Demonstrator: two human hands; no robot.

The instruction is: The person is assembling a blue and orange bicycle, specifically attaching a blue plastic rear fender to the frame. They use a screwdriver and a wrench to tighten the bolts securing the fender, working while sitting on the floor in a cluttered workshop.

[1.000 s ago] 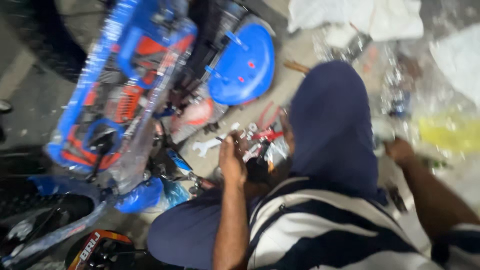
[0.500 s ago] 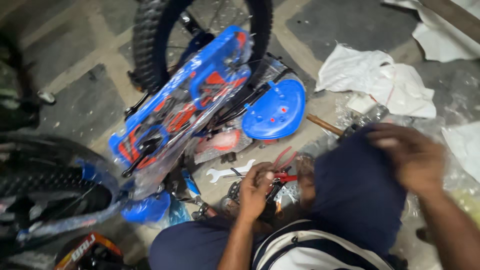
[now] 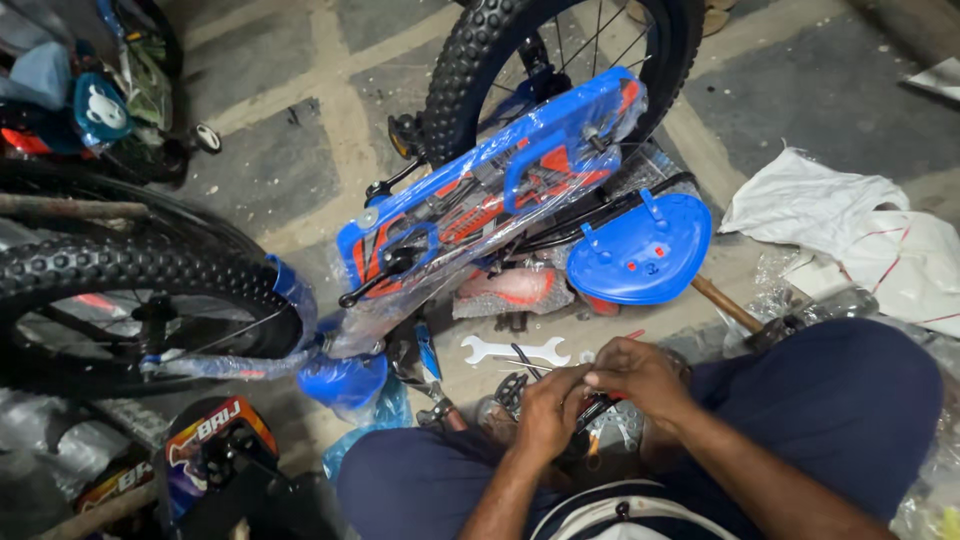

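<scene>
Both hands, left hand (image 3: 545, 415) and right hand (image 3: 640, 375), were closed around a small black pedal (image 3: 515, 388); fitting seemed underway; the spanner (image 3: 513, 350) lay near, likely needed for tightening.

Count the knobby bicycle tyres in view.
2: one tyre at top centre behind the blue wrapped frame, one tyre at left. More may lie outside the view.

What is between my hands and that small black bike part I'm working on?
Nothing visible: the left hand and right hand both already touch the small black part over the lap.
</scene>
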